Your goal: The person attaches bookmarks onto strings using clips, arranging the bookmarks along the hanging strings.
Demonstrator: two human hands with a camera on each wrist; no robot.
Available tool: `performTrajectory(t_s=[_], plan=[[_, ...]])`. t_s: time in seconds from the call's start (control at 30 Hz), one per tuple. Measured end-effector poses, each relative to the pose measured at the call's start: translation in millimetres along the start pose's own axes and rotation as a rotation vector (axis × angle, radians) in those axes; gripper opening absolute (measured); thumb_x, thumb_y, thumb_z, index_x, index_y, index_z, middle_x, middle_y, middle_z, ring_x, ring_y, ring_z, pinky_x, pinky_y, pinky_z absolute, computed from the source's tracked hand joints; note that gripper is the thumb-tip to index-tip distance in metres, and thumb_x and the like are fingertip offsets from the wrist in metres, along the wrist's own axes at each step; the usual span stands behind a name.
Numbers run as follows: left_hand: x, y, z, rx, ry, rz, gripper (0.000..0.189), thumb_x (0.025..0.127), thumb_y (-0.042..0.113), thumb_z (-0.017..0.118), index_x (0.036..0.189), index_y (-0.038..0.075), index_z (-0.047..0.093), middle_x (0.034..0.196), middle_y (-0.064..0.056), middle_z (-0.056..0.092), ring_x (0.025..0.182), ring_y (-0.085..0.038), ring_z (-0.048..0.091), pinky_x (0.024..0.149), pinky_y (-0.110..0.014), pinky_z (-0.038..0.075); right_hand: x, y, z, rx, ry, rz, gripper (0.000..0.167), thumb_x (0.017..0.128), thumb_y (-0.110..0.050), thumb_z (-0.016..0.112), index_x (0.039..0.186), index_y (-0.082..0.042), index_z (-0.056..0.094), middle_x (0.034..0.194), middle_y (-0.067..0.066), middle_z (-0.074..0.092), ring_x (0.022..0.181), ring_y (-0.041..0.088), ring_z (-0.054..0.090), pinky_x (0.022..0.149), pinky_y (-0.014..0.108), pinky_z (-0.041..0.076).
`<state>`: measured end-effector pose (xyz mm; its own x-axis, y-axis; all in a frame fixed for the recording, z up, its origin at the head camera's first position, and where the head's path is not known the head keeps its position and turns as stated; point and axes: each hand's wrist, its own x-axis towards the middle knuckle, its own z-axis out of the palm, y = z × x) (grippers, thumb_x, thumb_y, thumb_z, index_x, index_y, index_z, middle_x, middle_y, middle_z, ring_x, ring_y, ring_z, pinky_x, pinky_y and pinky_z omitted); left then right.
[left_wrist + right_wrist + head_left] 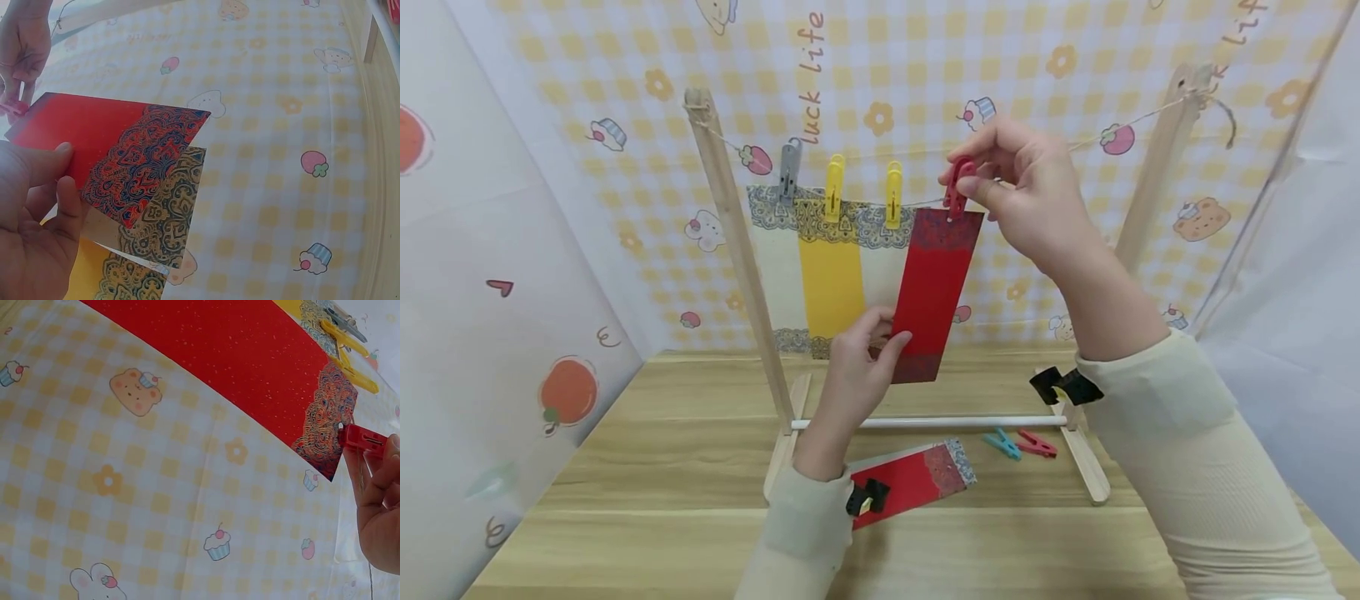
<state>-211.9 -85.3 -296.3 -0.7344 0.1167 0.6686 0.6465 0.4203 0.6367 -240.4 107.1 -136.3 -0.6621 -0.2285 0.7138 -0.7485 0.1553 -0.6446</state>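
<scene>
A red card (934, 292) with patterned ends hangs at the string, tilted slightly. My left hand (859, 375) pinches its lower left edge, thumb on the front, as the left wrist view also shows. At the card's top, my right hand (1037, 200) pinches a red clothespin (957, 187) between thumb and fingers. In the right wrist view the tip of this clothespin (365, 439) sits over the card's patterned end. Left of it hang a cream card (880, 267), a yellow card (832, 283) and another cream card (777, 271), under two yellow clothespins (892, 196) and a grey clothespin (789, 171).
The string runs between two wooden posts (737, 225), joined low down by a white rod (955, 422). On the table (685, 450) lie more patterned cards (902, 487), partly behind my left sleeve. Loose blue (1002, 444) and red clothespins (1037, 444) lie near the rod.
</scene>
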Motion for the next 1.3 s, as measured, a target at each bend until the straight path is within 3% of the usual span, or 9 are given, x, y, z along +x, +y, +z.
performTrajectory(t_s=[0.1,0.43,0.67,0.83,1.03,1.3], plan=[[0.8,-1.3,2.9,-0.019,-0.005,-0.006,0.022,0.093,0.007,0.068,0.113,0.0,0.063,0.099,-0.013,0.075,0.09,-0.023,0.072,0.069,-0.027,0.058,-1.4,0.8,0.7,-0.006,-0.005,0.014,0.016,0.092,0.008,0.061,0.097,-0.004,0.069,0.085,-0.006,0.073,0.075,0.016,0.063,0.06,0.023,0.05],[4.7,-3.0,12.1,-0.058,-0.006,0.018,0.023,0.093,0.007,0.068,0.114,-0.002,0.063,0.101,-0.016,0.074,0.089,-0.025,0.073,0.072,-0.031,0.06,-5.5,0.8,-0.1,-0.072,-0.011,0.075,0.02,0.092,0.005,0.063,0.108,-0.005,0.07,0.09,-0.003,0.074,0.08,0.015,0.066,0.063,0.021,0.052],[5.5,-5.1,13.1,-0.051,-0.004,0.029,0.022,0.093,0.006,0.068,0.112,-0.002,0.064,0.099,-0.016,0.074,0.087,-0.025,0.072,0.069,-0.027,0.057,-6.2,-2.5,-6.3,-0.133,-0.095,0.101,0.031,0.093,-0.002,0.066,0.123,-0.004,0.068,0.101,0.004,0.074,0.082,0.01,0.067,0.066,0.018,0.054],[4.3,-7.6,12.8,-0.04,-0.005,0.006,0.022,0.093,0.008,0.068,0.113,-0.001,0.065,0.099,-0.014,0.074,0.082,-0.024,0.07,0.068,-0.023,0.054,-8.9,-1.9,-8.8,-0.146,-0.08,0.119,0.036,0.092,-0.004,0.068,0.128,-0.006,0.066,0.115,0.006,0.072,0.09,0.008,0.068,0.074,0.016,0.054],[-0.9,-11.5,13.3,-0.03,-0.016,-0.025,0.02,0.093,0.009,0.068,0.112,0.002,0.067,0.099,-0.011,0.074,0.081,-0.021,0.07,0.065,-0.023,0.051,-15.8,-0.8,-11.8,-0.099,-0.036,0.066,0.037,0.092,-0.003,0.067,0.129,-0.005,0.065,0.123,0.006,0.07,0.099,0.006,0.069,0.083,0.015,0.054],[-14.4,-19.8,13.9,-0.015,-0.032,-0.126,0.019,0.094,0.011,0.068,0.112,0.007,0.068,0.101,-0.008,0.074,0.093,-0.019,0.069,0.065,-0.028,0.052,-32.0,4.7,-20.6,0.147,0.014,-0.083,0.028,0.091,0.006,0.065,0.118,0.001,0.069,0.114,0.005,0.074,0.102,0.014,0.072,0.09,0.019,0.054]])
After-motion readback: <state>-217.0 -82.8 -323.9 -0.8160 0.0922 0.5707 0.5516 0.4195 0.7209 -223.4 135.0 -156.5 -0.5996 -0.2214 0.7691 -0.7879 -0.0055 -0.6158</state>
